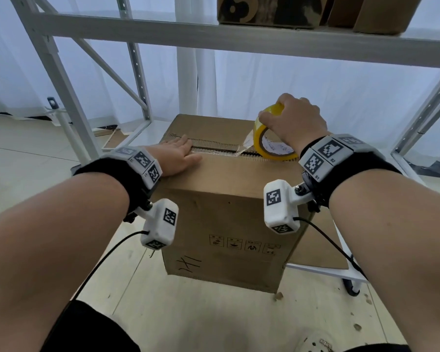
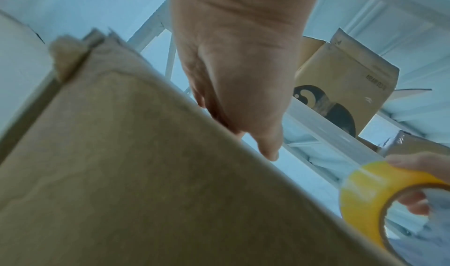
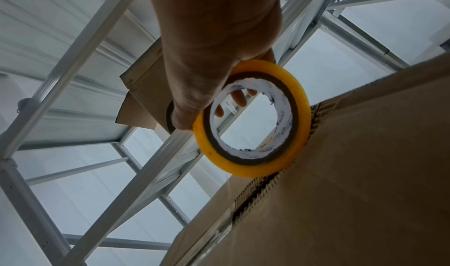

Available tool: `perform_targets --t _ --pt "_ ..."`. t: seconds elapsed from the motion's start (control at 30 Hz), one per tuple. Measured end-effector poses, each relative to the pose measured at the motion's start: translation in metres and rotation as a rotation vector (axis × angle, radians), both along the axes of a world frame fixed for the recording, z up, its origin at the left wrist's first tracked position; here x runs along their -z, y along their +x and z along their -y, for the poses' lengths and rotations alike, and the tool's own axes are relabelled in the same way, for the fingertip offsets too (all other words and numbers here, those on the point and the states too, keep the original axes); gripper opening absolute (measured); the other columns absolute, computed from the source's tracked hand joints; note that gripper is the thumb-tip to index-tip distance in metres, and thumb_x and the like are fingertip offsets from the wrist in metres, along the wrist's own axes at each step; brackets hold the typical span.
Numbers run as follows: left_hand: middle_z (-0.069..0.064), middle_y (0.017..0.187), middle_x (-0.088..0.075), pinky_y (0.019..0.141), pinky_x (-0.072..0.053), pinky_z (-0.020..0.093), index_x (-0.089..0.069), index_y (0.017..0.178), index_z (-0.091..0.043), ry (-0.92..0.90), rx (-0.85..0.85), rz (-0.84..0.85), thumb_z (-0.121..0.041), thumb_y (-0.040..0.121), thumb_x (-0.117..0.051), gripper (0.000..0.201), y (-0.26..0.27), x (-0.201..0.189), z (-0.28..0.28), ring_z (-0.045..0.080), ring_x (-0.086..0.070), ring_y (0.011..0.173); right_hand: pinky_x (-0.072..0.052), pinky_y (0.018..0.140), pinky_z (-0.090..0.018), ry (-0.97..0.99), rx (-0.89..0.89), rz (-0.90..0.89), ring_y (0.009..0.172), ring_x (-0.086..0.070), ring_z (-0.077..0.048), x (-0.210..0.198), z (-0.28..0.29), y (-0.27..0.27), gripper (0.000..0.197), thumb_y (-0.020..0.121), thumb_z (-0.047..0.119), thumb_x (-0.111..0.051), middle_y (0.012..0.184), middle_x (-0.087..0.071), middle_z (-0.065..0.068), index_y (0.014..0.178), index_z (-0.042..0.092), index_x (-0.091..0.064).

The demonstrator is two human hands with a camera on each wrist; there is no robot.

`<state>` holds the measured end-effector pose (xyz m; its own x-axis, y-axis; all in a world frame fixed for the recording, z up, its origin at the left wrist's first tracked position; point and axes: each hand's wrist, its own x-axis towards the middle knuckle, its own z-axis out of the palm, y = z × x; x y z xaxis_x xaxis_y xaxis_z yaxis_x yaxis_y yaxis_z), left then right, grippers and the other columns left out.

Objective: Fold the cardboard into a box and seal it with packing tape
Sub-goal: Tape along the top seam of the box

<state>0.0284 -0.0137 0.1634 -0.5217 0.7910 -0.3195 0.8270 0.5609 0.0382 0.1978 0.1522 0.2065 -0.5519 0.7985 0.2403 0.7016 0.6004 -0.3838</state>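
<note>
A brown cardboard box stands on the floor with its top flaps folded shut, and a seam runs across the top. My left hand lies flat with straight fingers on the left part of the seam, pressing down a strip of clear tape. That strip runs right to a yellow tape roll standing on edge on the seam. My right hand grips the roll from above. In the right wrist view its fingers show through the roll. The left wrist view shows the box wall, my left hand and the roll.
A white metal shelf frame stands behind and over the box, with its uprights at left and right. Cardboard boxes sit on the shelf above. A flat cardboard sheet lies on a low white rail to the right. My shoe is below.
</note>
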Motion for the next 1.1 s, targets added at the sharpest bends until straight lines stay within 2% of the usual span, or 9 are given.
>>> perform_targets --t 0.13,0.33,0.47,0.53,0.6,0.67,0.83,1.0,1.1 --pt "0.009 0.158 0.009 0.119 -0.001 0.038 0.003 0.151 -0.009 0.013 -0.087 -0.029 -0.068 0.092 -0.014 0.085 0.021 0.006 -0.013 0.021 0.005 0.146 -0.037 0.084 -0.041 -0.003 -0.006 0.000 0.119 -0.042 -0.031 0.000 -0.001 0.001 0.053 0.089 0.053 -0.046 0.127 -0.047 -0.011 0.131 0.020 -0.045" --pt "0.009 0.159 0.006 0.117 0.000 0.037 -0.003 0.151 -0.008 0.080 0.012 0.066 -0.062 0.094 -0.015 0.080 0.052 0.007 -0.049 0.021 0.005 0.146 -0.037 0.086 -0.042 0.005 -0.020 0.040 0.122 -0.039 -0.031 0.000 -0.002 -0.003 0.056 0.088 0.056 -0.047 0.130 -0.045 -0.010 0.132 0.022 -0.044" --pt "0.013 0.156 -0.018 0.114 -0.016 0.036 -0.027 0.148 -0.008 0.132 0.079 0.009 -0.043 0.103 -0.019 0.057 0.033 0.000 -0.032 0.025 -0.021 0.143 -0.035 0.081 -0.039 0.003 -0.007 0.029 0.120 -0.041 -0.031 0.000 -0.006 -0.004 0.056 0.088 0.056 -0.046 0.129 -0.047 -0.010 0.132 0.022 -0.045" --pt "0.019 0.136 -0.049 0.098 -0.035 0.038 -0.052 0.129 -0.004 0.191 0.037 -0.118 -0.037 0.103 -0.023 0.051 0.014 -0.002 -0.020 0.029 -0.048 0.119 -0.035 0.080 -0.039 0.002 0.002 0.017 0.119 -0.043 -0.032 0.000 -0.008 -0.004 0.055 0.088 0.056 -0.045 0.128 -0.048 -0.011 0.131 0.021 -0.045" --pt "0.015 0.106 -0.062 0.078 -0.041 0.034 -0.062 0.104 -0.003 0.240 -0.059 -0.216 -0.039 0.101 -0.028 0.049 0.001 -0.002 -0.012 0.025 -0.053 0.089 -0.035 0.079 -0.039 0.012 0.009 0.010 0.118 -0.044 -0.032 0.001 -0.009 -0.005 0.055 0.088 0.056 -0.045 0.127 -0.049 -0.011 0.131 0.021 -0.046" --pt "0.010 0.086 -0.058 0.073 -0.041 0.032 -0.060 0.089 -0.004 0.239 -0.109 -0.278 -0.036 0.100 -0.033 0.043 -0.001 -0.001 -0.013 0.024 -0.052 0.080 -0.035 0.079 -0.039 0.012 0.010 0.006 0.118 -0.044 -0.032 0.001 -0.009 -0.005 0.055 0.088 0.056 -0.045 0.127 -0.049 -0.011 0.130 0.021 -0.046" --pt "0.003 0.074 -0.049 0.072 -0.043 0.033 -0.052 0.079 -0.008 0.235 0.032 -0.295 -0.029 0.099 -0.032 0.035 0.041 0.005 -0.050 0.022 -0.050 0.078 -0.035 0.079 -0.039 0.020 0.010 0.004 0.119 -0.043 -0.031 0.002 -0.010 -0.002 0.056 0.089 0.057 -0.044 0.127 -0.048 -0.011 0.131 0.021 -0.045" --pt "0.006 0.103 -0.065 0.082 -0.047 0.033 -0.065 0.107 -0.006 0.367 0.192 -0.142 -0.030 0.096 -0.037 0.038 0.055 0.014 -0.069 0.022 -0.059 0.093 -0.035 0.079 -0.040 0.038 0.015 0.003 0.118 -0.043 -0.032 0.004 -0.009 -0.001 0.055 0.089 0.057 -0.043 0.125 -0.049 -0.012 0.129 0.019 -0.046" --pt "0.007 0.106 -0.070 0.078 -0.050 0.032 -0.072 0.088 -0.006 0.458 0.093 -0.082 -0.031 0.095 -0.042 0.039 0.018 0.011 -0.048 0.021 -0.063 0.084 -0.034 0.078 -0.039 0.039 0.018 0.002 0.118 -0.043 -0.032 0.003 -0.008 -0.003 0.055 0.089 0.057 -0.043 0.125 -0.049 -0.011 0.129 0.020 -0.046"
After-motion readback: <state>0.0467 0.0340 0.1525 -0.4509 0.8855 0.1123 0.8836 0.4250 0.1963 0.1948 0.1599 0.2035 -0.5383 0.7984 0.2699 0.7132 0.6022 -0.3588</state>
